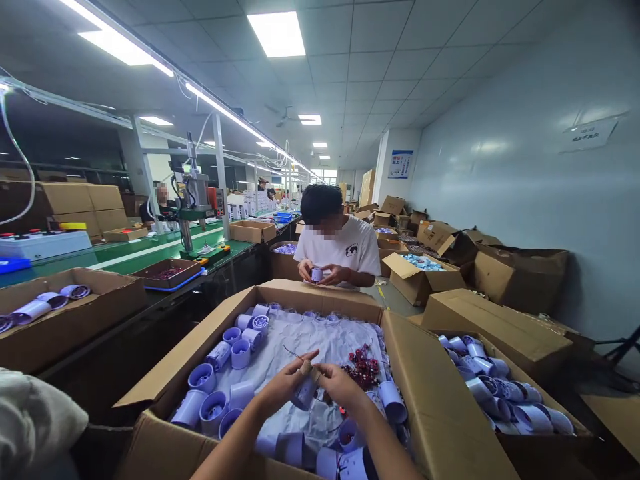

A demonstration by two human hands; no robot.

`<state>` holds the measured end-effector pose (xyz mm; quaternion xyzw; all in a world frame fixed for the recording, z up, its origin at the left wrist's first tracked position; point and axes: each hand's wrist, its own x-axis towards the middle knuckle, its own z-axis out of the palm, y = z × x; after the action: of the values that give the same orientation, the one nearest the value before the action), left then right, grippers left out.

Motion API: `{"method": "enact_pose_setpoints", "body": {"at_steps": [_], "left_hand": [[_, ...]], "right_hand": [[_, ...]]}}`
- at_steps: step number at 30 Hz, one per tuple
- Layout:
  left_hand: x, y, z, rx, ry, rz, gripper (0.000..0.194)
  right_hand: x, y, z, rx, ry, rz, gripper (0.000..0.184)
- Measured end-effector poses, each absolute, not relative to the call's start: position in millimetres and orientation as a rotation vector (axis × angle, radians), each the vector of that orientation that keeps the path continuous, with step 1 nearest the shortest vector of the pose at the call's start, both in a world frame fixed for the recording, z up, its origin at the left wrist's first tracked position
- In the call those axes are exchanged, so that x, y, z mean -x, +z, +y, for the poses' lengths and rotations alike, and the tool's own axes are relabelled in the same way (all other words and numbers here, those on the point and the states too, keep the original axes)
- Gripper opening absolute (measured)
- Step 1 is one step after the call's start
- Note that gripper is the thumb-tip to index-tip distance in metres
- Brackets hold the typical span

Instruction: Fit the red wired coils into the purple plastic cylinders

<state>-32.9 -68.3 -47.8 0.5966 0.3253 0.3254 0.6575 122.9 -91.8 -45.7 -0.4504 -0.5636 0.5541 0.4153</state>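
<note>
Over a large open cardboard box (435, 393), my left hand (287, 381) is closed around a white cylindrical plastic housing (303, 395). A thin dark wire sticks up past its fingers to the left. My right hand (334, 385) meets the left one at the top of the housing, its fingertips pinched there; what they grip is too small to make out. Below and around both hands, similar white plastic cups (213, 407) line the box along its sides. A heap of small dark red parts with wires (364, 365) lies on the pale plastic sheet (295, 333) to the right.
Across the box a person (340, 243) handles a similar white part. At right stands a carton of white housings (500, 387). On the left, a green conveyor bench (120, 260) carries a press machine (193, 200), a tray of red parts (167, 272) and a carton (65, 327).
</note>
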Motion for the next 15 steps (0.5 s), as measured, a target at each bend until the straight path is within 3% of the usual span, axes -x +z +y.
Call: {"method": "enact_pose_setpoints", "body": {"at_steps": [15], "left_hand": [[32,-56,-65,-1.448,0.748,0.763,0.068]], "right_hand": [[-123,-49,-89,0.865,1.376,-1.228,0.045]]}}
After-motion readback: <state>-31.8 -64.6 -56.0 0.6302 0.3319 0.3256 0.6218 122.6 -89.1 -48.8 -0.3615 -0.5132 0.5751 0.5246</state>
